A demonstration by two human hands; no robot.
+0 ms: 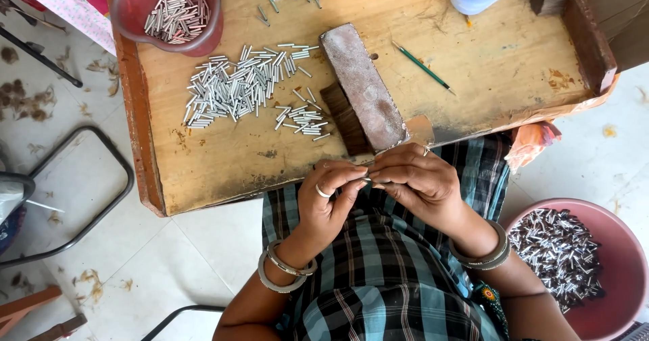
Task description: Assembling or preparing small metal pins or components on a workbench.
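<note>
One wooden tray table is sitting in front of the person, one pink tub of finished tufted tubes is standing at the right, one maroon cup of metal tubes is sitting at the tray's top left. One long brush block is lying mid-tray, one green pencil just right of it. Loose metal tubes are lying in a pile, too many to count. Left hand and right hand are meeting fingertip to fingertip at the tray's near edge, both pinching one small metal tube, fingers curled narrow, wrists bent inward, bangles on both.
</note>
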